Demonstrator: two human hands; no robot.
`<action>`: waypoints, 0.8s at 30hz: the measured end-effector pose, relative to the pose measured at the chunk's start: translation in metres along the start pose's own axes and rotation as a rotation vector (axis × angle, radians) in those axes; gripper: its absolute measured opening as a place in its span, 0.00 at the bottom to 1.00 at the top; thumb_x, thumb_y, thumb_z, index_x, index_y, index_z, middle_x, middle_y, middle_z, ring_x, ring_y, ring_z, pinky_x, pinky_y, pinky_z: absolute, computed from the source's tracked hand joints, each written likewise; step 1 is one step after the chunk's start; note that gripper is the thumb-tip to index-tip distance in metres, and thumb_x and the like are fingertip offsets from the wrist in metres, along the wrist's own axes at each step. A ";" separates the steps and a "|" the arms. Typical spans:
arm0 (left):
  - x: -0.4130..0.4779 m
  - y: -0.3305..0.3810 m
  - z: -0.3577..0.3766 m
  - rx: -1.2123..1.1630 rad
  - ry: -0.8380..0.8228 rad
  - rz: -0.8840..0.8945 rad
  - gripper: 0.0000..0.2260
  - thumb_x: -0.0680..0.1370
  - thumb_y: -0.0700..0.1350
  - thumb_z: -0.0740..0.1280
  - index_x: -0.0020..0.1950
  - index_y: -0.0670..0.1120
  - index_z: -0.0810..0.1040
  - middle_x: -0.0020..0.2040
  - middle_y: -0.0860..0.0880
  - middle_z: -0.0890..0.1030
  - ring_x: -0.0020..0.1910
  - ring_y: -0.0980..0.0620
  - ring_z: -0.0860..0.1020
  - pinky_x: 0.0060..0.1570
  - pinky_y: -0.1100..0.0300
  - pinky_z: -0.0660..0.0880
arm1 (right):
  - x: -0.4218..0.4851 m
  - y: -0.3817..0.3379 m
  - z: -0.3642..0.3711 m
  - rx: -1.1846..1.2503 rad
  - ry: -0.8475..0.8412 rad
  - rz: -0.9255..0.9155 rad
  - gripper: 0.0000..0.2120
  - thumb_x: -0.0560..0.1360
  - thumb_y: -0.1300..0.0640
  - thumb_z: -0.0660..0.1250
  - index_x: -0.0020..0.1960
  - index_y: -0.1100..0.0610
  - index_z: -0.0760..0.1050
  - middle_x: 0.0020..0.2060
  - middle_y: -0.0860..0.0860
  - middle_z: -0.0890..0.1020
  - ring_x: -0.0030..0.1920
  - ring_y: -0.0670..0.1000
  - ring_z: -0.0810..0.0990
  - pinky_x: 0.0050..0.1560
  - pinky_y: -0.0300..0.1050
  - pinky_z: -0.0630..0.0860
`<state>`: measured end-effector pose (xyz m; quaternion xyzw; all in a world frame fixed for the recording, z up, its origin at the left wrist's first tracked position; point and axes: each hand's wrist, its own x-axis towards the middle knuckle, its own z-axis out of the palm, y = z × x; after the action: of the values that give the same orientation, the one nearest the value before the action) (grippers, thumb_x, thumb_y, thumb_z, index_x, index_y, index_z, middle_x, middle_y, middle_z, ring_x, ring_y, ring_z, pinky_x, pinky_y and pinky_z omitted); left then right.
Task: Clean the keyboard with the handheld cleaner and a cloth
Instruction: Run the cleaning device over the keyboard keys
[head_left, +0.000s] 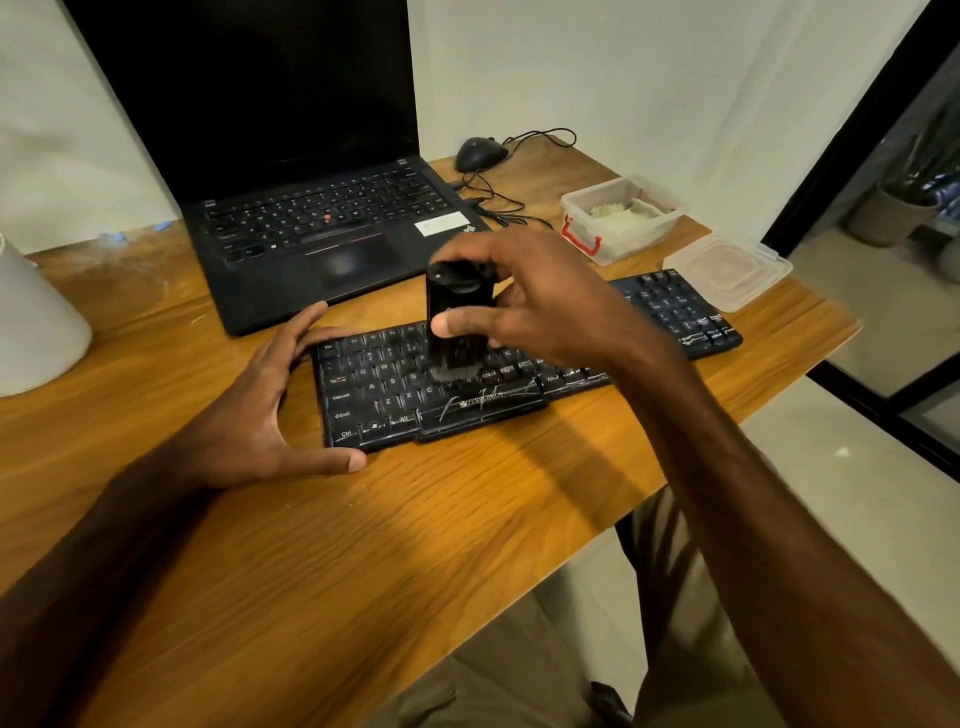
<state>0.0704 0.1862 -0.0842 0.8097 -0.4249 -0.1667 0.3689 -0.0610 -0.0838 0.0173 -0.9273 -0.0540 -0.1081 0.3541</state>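
- Gripping the black handheld cleaner upright, the right hand presses its brush onto the keyboard on the wooden desk
- Left hand spread loose, bracing the keyboard's left end

The wooden table carries everything here. The black keyboard lies on it, its left end framed by the spread fingers and thumb of the left hand, which rests on the wood. Beyond those fingertips sits an open laptop. Behind the fingers of the right hand lie a black mouse with its cable and an open clear container; its lid rests just beside it, near the table's edge. A white object stands well left of the left hand.
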 end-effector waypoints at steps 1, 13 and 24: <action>0.000 0.000 0.000 0.001 0.001 0.002 0.67 0.52 0.73 0.80 0.83 0.64 0.46 0.76 0.73 0.61 0.79 0.56 0.61 0.77 0.42 0.63 | 0.000 -0.002 0.000 0.042 0.041 -0.009 0.16 0.75 0.53 0.75 0.61 0.56 0.79 0.52 0.46 0.82 0.54 0.46 0.81 0.45 0.40 0.83; 0.000 0.000 -0.001 0.006 0.004 0.004 0.67 0.54 0.73 0.81 0.84 0.63 0.47 0.79 0.63 0.64 0.79 0.55 0.63 0.76 0.39 0.66 | -0.021 -0.021 0.072 -0.004 0.160 0.017 0.23 0.76 0.50 0.74 0.66 0.50 0.70 0.54 0.46 0.81 0.51 0.48 0.83 0.44 0.43 0.84; 0.000 0.002 -0.001 0.014 -0.012 -0.017 0.66 0.53 0.73 0.81 0.83 0.65 0.46 0.73 0.78 0.58 0.79 0.56 0.61 0.77 0.41 0.65 | -0.030 0.015 0.013 0.039 0.233 0.167 0.22 0.74 0.54 0.76 0.63 0.52 0.70 0.55 0.47 0.78 0.49 0.50 0.83 0.34 0.40 0.82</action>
<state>0.0692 0.1858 -0.0820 0.8148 -0.4212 -0.1717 0.3594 -0.0850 -0.0873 -0.0085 -0.9027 0.0627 -0.1839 0.3839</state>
